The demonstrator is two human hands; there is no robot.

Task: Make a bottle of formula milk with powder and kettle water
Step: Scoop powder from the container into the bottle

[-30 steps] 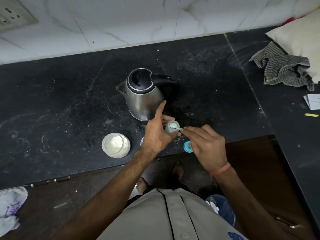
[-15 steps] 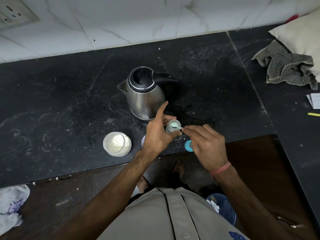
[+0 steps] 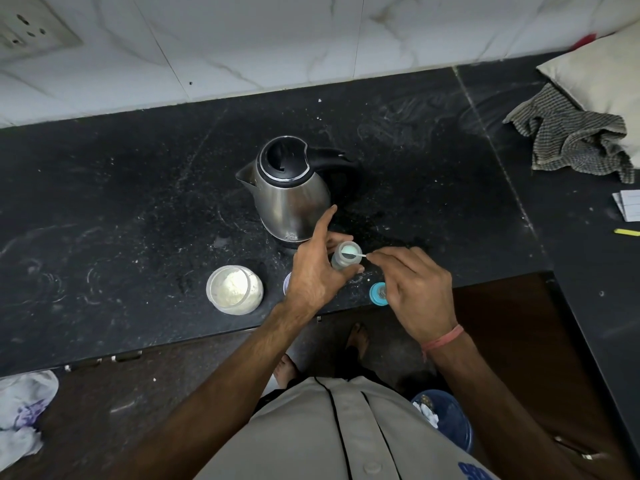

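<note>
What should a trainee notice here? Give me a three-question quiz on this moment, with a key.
1. True or false: the bottle already has its teat cap on.
2. Which hand pinches the scoop over the bottle's mouth? A left hand B right hand
3. Fill in: the open powder jar stands on the counter to the ____ of the kettle, nearer the person.

Key: 1 false; 2 B; 3 left.

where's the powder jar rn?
Head view: the open powder jar stands on the black counter near its front edge, just left of the left hand, in front of the kettle.
</note>
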